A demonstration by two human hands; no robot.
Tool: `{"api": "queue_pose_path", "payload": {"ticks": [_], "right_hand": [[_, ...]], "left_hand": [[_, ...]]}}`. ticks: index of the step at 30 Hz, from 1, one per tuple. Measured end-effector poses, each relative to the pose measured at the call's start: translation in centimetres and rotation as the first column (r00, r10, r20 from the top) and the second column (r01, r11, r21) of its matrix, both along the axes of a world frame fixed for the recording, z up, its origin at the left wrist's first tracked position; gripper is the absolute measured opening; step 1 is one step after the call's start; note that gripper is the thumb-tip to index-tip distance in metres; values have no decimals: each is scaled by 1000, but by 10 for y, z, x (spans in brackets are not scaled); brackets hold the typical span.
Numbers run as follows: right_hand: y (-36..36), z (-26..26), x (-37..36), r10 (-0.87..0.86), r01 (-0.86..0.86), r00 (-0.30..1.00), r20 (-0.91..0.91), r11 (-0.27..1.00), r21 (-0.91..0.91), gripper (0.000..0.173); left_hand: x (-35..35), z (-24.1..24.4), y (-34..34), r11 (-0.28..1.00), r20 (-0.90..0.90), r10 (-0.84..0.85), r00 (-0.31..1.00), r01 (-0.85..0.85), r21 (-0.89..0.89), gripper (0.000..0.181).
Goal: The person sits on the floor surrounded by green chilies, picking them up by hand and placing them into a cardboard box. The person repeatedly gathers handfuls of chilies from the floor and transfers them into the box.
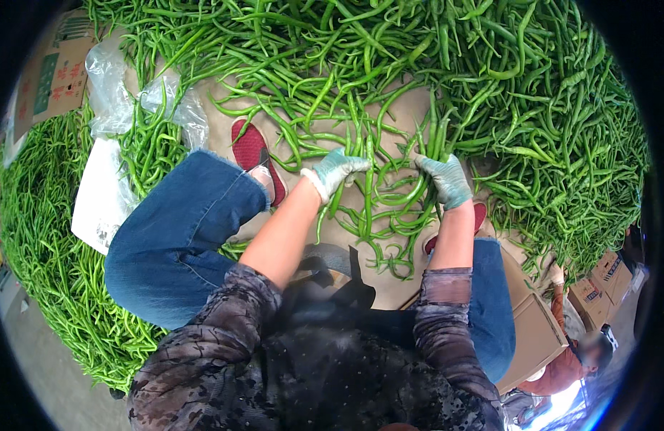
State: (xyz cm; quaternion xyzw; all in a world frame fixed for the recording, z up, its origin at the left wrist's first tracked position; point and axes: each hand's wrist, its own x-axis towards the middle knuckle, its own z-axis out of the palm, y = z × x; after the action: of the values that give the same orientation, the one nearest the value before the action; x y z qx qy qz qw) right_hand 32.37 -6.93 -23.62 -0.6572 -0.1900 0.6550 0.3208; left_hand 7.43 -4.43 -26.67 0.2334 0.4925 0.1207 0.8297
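My left hand (334,171), in a pale green glove, grips a few long green chili peppers (369,186) between thumb and fingers. A larger upright bunch of chili peppers (435,129) is held in my right hand (450,182), gloved the same way. Between and below both hands, loose chili peppers (383,218) lie scattered on the floor between my feet. Just beyond the hands rises a big heap of the same peppers (515,81), running across the top and down the right side. The palms and some finger ends are hidden.
A clear plastic bag (108,89) with peppers beside it lies left, near a white sheet (98,188). Another pepper heap (41,226) and a printed cardboard box (63,81) stand farther left. At right are an open cardboard box (531,323) and another person (558,372) reaching toward the heap.
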Motion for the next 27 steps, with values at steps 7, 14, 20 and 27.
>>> {"api": "queue_pose_path", "payload": {"ticks": [7,14,20,27], "right_hand": [[-35,7,-63,395,-383,913,-102,916,122,43],[-80,19,-43,1,5,986,-166,999,38,38],[-80,88,-27,-140,149,989,-57,963,225,37],[-100,226,45,-191,155,929,318,978,137,39]], "left_hand": [[21,3,-46,980,116,190,975,-181,-88,21],[70,41,-58,969,-219,74,973,-18,244,38],[131,69,-54,965,286,238,928,-258,35,61],[139,59,37,816,216,-211,953,50,576,47]]}}
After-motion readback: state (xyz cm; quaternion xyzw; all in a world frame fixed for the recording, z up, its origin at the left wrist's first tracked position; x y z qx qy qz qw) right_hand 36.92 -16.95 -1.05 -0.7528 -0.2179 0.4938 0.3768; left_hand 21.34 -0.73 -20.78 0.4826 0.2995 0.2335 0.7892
